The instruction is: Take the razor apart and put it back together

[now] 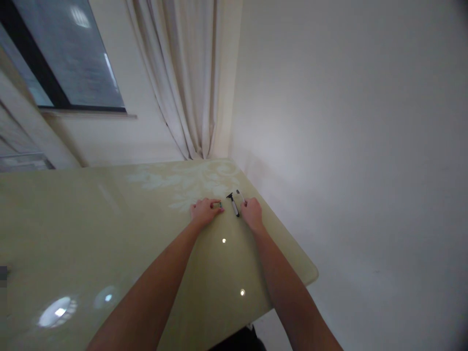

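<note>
A razor (234, 205) with a black head and a grey and black handle lies on the glossy table between my two hands. Just left of it, my left hand (205, 211) rests on the tabletop, thumb and index finger pinched on a small dark piece (221, 205) too small to identify. On the razor's right, my right hand (252, 212) is closed around the lower end of a thin light stick with a dark tip (240, 195). The stick points away from me, up and to the left. My palm hides its lower part.
The pale yellow-green table (146, 214) meets a white wall (347, 146) along its right side. Behind its far edge hang beige curtains (183, 73), with a dark-framed window at the upper left. Something black shows below the near edge.
</note>
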Tool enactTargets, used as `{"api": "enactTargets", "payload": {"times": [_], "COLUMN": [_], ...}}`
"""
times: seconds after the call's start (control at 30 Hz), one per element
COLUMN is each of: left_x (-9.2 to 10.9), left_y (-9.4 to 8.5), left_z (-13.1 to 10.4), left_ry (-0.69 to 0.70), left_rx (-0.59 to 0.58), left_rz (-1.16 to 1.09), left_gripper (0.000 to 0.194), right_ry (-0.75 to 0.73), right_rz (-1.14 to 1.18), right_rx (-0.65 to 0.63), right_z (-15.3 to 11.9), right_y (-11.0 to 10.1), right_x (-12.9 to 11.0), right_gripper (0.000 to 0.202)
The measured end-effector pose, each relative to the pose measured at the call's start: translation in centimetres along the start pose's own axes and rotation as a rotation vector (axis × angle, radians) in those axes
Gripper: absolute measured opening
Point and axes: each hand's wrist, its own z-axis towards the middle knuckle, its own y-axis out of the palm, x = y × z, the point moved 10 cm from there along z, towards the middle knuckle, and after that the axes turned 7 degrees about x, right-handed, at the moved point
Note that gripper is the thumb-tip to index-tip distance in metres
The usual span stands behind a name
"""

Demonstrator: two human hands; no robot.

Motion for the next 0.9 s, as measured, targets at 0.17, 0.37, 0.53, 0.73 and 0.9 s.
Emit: {"api": "enactTargets", "payload": {"times": [0.17,0.37,0.53,0.73,0.9], "left_x": [0.1,0.0,0.0,-0.7,-1.8], "left_y": [-0.2,-0.2,-0.9,-3.1,-4.8], "left_z": [-0.1,-0.1,-1.6,-7.6,-13.1], "left_ry": [0.01,0.023,0.129,0.314,0.404], "left_rx": [0.0,0.022,0.032,0.032,-0.009], "left_rz": [-0.016,-0.043,-0.105,-0.181,-0.361], "left_gripper": [0.041,0.053,0.05,0.015,0.028], "right_ry": [-0.009,-0.033,-0.046,-0.034,-0.258], "right_rz": [-0.043,-0.052,-0.048,-0.026,0.197], "right_rx": [-0.001,0.038,0.057,0.121,0.103], "right_z": [-0.6,-0.5,-0.2,-0.3,-2.7], "right_y": [-0.6,-0.8,-0.8,-2.2,-2.5], "right_x": [-0.3,-0.1,0.1,-0.2,-5.9], "right_gripper": [0.026,0.025,0.025,0.024,0.028]}}
